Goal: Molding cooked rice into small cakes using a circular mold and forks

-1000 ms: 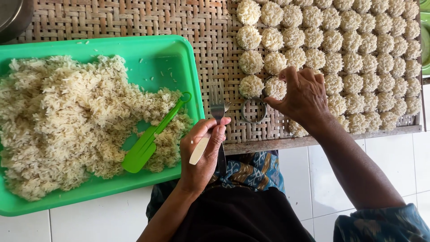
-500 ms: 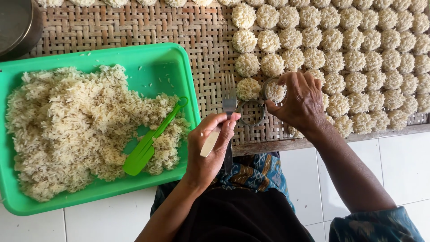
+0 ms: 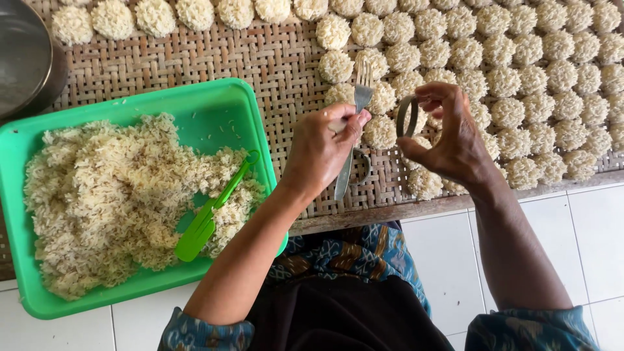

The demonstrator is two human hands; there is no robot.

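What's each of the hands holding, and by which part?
Left hand: metal fork, gripped mid-handle, tines up. Right hand: small metal ring mold, pinched at its rim.

In my left hand (image 3: 322,153) I hold a fork (image 3: 354,123) of smooth, dull-shining metal; my right hand (image 3: 448,140) pinches a thin metal ring (image 3: 406,116) with the same greyish sheen. Under them lies a woven mat (image 3: 260,65) of matt, coarse cane strips with a rough wooden edge. The rice cakes (image 3: 520,71) on it look grainy and dry. The green tray (image 3: 214,107) is glossy, smooth plastic, as is the green scoop (image 3: 208,218) lying on the loose, sticky-looking rice (image 3: 110,195). A brushed metal pot (image 3: 23,58) gleams softly. The white tiles (image 3: 585,227) of the table are glazed and smooth. My clothing is patterned cloth.
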